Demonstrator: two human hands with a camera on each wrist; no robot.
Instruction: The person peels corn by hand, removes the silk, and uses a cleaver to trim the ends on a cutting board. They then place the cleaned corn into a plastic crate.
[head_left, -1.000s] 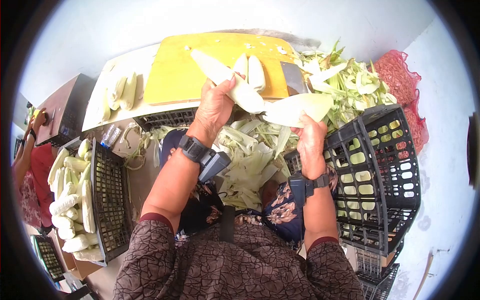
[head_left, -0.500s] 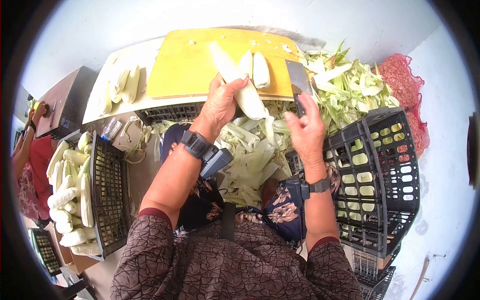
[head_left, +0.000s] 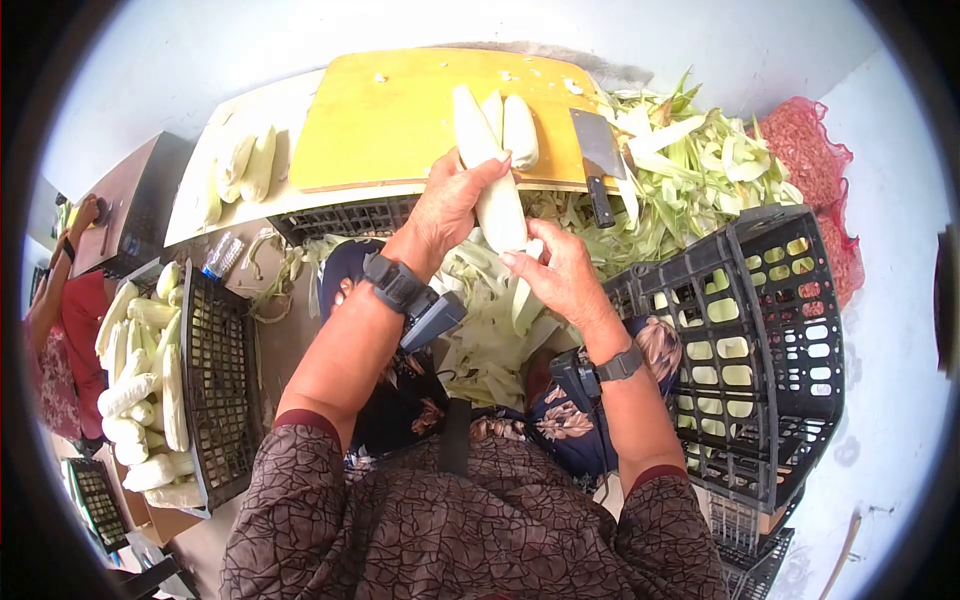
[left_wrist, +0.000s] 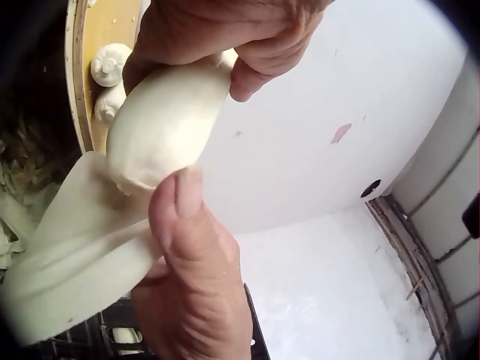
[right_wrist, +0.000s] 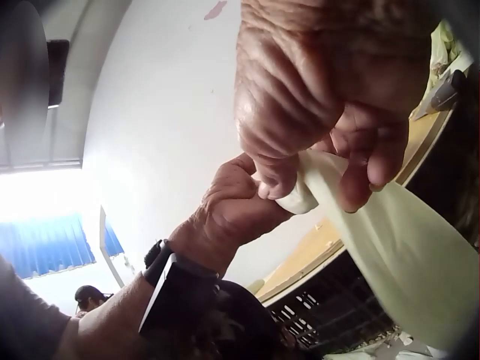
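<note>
My left hand (head_left: 447, 205) grips a pale ear of corn (head_left: 499, 208) around its middle, tip pointing away over the board edge. At the ear's near end, my right hand (head_left: 562, 272) pinches a husk leaf between thumb and fingers. That husk leaf (left_wrist: 79, 247) hangs broad and loose from the base of the ear in the left wrist view; in the right wrist view the leaf (right_wrist: 409, 262) trails down from the fingers. Two more ears (head_left: 519, 135) lie on the yellow board (head_left: 390, 120) just beyond. A cleaver (head_left: 597, 150) rests at the board's right edge, its dark handle overhanging.
Stripped husks (head_left: 690, 160) are heaped right of the board, with more on the floor below. A black crate (head_left: 750, 350) stands at right, and a crate (head_left: 225, 390) of corn at left. Several ears (head_left: 245, 170) lie on the pale table. Another person (head_left: 80, 320) is at far left.
The right hand let go of one husk leaf, which dropped away, then came back to the ear's base and pinched another. The left hand moved slightly right, the ear turning more upright in view.
</note>
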